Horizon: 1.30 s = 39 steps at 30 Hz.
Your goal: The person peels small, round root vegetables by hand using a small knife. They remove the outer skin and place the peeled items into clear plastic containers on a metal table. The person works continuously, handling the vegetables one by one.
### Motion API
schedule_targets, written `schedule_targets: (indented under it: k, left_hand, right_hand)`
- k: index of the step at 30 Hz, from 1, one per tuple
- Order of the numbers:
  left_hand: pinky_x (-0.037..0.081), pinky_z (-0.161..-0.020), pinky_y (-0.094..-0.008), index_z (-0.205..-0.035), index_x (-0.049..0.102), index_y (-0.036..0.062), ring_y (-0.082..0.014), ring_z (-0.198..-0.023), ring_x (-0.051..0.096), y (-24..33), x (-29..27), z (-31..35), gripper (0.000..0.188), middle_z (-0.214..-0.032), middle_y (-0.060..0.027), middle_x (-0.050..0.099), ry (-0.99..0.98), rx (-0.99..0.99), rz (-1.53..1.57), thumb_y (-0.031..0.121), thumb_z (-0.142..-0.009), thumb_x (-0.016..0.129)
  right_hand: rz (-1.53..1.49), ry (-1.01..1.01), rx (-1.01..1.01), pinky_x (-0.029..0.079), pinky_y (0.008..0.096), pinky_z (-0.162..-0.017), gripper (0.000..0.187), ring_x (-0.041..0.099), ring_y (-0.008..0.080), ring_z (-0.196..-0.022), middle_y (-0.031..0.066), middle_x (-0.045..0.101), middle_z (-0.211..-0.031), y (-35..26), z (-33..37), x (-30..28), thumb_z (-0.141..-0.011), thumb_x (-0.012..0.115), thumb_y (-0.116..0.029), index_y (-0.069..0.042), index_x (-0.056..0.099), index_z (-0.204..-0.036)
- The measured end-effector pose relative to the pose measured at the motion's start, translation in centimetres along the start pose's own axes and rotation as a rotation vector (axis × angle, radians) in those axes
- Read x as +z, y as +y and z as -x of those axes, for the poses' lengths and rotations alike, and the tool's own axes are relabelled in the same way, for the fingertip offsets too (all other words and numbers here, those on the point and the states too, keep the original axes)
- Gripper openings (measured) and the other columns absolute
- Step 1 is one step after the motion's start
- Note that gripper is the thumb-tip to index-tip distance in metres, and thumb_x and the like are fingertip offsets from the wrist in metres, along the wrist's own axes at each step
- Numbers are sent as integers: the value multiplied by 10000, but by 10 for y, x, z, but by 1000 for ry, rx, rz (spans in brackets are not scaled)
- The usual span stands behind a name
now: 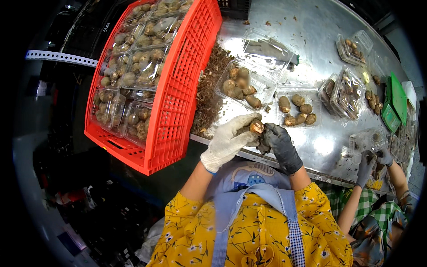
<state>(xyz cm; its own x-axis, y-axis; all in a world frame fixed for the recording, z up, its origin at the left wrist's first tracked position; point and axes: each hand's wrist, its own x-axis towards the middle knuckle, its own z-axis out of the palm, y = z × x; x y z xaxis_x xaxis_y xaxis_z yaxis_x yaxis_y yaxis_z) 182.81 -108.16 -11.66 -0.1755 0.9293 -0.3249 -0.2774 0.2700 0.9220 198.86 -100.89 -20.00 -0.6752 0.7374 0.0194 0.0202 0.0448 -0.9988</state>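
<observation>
My left hand (229, 139), in a white knit glove, is closed around a small brown taro (256, 127) with a pale end showing. My right hand (281, 146), in a black glove, pinches at the same taro from the other side, its fingertips partly hidden. Both hands are over the table's front edge. Just beyond them, a clear plastic clamshell box (272, 95) with its lid up holds several taros (240, 82). To its right, a second clear tray (297, 126) contains several more taros (304, 108).
A red crate (178, 102) packed with filled clear boxes stands tilted at left, beside brown peelings (210, 84). Grey gloves (269, 50) lie at the back of the metal table (307, 53). Filled boxes (347, 95) and a green scale (393, 104) are right, near a co-worker's gloved hands (365, 167).
</observation>
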Motion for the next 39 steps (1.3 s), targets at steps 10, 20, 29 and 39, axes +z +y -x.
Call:
schedule_targets:
  k: [10, 20, 29, 39]
  left_hand:
    - [466, -840, -310, -1163, 551, -3, -257, -972, 577, 11, 0, -8, 430, -1083, -148, 556, -189, 379, -745, -54, -737, 574]
    - [465, -847, -303, -1151, 566, -12, -226, -971, 582, 9, 4, -14, 427, -1092, -143, 573, -206, 374, -599, -74, -729, 579]
    - [512, -784, -279, -1140, 542, -23, -185, -924, 601, -17, 12, -22, 416, -1065, -121, 560, -21, 271, -286, -80, -735, 616]
    - [547, -762, -284, -1107, 475, -49, -179, -905, 609, -19, 16, -26, 484, -1034, -139, 572, 68, 62, 92, -155, -664, 640]
  right_hand:
    - [-302, -230, 617, 430, 215, -499, 240, 500, 43, -566, 6, 600, -701, -57, -16, -20, -883, 594, -233, -2, 640, -925]
    - [-606, -146, 563, 421, 197, -459, 222, 512, 60, -510, 5, 579, -660, -33, -9, -24, -879, 582, -216, -4, 620, -936]
    - [-910, 75, 407, 427, 249, -424, 175, 462, 89, -455, 27, 540, -633, -18, -5, -11, -853, 574, -162, 6, 557, -901]
    - [-137, -123, 327, 467, 281, -579, 164, 558, 127, -623, 90, 617, -745, -32, -22, -26, -879, 559, -146, 9, 609, -899]
